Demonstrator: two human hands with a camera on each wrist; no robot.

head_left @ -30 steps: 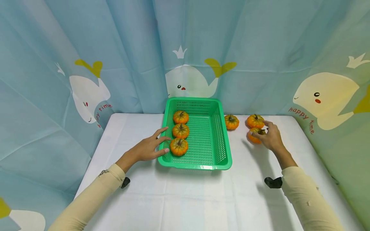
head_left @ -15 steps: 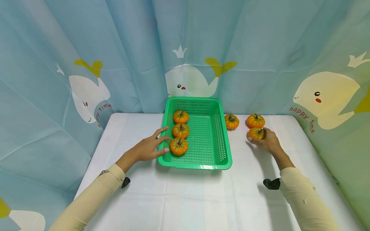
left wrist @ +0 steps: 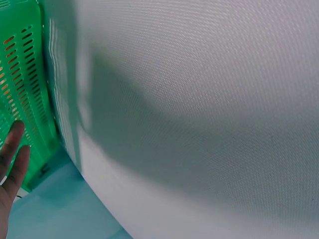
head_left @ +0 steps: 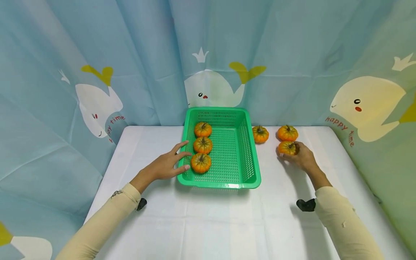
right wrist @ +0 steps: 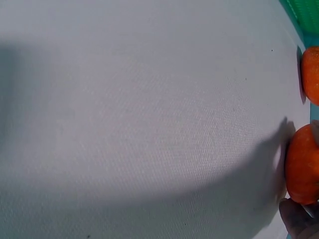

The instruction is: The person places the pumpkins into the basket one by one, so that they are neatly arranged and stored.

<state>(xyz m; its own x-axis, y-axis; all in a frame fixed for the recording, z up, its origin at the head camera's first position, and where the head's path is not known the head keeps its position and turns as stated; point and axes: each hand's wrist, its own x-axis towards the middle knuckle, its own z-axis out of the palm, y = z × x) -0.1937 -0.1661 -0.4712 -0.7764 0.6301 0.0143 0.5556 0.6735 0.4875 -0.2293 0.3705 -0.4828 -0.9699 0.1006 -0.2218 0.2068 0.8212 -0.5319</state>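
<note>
At the right edge, the right hand (right wrist: 298, 220) holds an orange pumpkin (right wrist: 301, 164), both partly cut off. Above them appear a second pumpkin (right wrist: 311, 74) and a corner of green basket (right wrist: 306, 14). A soft shadow (right wrist: 209, 209) lies across the white bench (right wrist: 144, 104), which fills most of the view.

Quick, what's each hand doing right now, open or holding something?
Left hand: open, at the basket's left edge.
Right hand: closed, holding the nearer pumpkin of the right-hand pair.

Right grip (head_left: 302, 156), earlier spread wider, now pinches nearer rightmost pumpkin (head_left: 286, 148).
</note>
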